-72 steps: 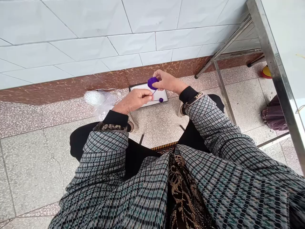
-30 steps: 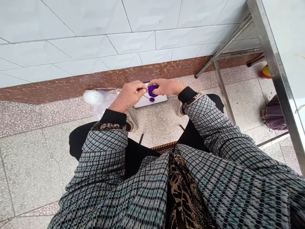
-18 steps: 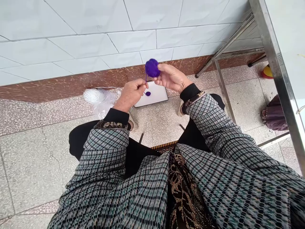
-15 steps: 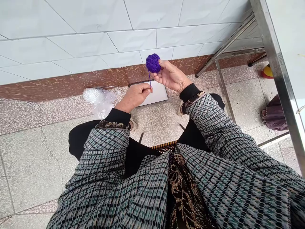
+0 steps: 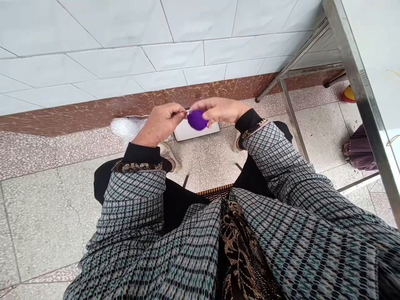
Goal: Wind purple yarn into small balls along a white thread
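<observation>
Purple yarn ball (image 5: 196, 120) lowered; right fingers (image 5: 211, 113) grasping it, left fingers (image 5: 176, 111) pinched, contents unclear.

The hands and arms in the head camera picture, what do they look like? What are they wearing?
The left hand and right hand wear no gloves. The long sleeves have a small checked pattern in grey, black and green. They end in dark trim with a gold-coloured design, and plain black cuffs peek out at the wrists.
</observation>
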Available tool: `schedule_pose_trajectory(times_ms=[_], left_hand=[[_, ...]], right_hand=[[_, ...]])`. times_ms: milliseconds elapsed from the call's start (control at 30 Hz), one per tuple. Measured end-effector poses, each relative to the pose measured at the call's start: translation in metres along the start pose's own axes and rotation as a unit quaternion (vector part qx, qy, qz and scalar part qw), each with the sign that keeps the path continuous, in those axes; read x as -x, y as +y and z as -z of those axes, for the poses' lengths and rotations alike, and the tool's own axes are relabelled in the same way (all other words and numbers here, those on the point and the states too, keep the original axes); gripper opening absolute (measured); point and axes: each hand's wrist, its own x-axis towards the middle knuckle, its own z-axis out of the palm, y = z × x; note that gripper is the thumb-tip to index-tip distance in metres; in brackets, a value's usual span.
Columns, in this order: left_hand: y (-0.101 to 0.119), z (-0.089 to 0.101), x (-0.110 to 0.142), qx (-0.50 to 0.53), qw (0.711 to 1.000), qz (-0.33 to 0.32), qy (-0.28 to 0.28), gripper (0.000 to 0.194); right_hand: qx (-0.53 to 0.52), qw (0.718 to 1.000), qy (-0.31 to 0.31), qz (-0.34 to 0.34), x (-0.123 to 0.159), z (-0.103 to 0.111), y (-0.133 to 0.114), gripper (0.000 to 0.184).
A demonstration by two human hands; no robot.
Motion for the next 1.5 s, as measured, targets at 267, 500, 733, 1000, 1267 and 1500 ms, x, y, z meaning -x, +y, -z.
schedule_pose_trajectory(times_ms=[267,500,733,1000,1267,1500], left_hand=[[0.012,-0.014,0.017,0.015,0.999,-0.020,-0.044,0.024],[0.011,-0.016,0.025,0.021,0.998,-0.022,-0.060,0.028],[-0.003,-0.021,0.022,0.095,0.993,-0.001,-0.072,0.029],[-0.001,-0.040,0.020,0.158,0.980,0.013,-0.117,0.031],[0.016,-0.038,0.021,0.084,0.989,-0.040,-0.114,0.030],[0.009,-0.033,0.021,0.058,0.997,-0.023,-0.039,0.026]], right_hand=[[-0.196,0.938,0.281,0.045,-0.008,-0.018,-0.007,0.015],[0.178,0.963,0.161,-0.120,-0.003,-0.025,0.011,0.029],[-0.083,0.996,0.026,-0.006,0.021,-0.016,0.005,0.031],[-0.269,0.932,0.241,-0.011,0.006,-0.025,-0.001,0.021],[-0.124,0.934,0.333,-0.047,-0.006,-0.020,0.015,0.017],[0.125,0.965,0.126,-0.191,0.000,-0.024,0.019,0.029]])
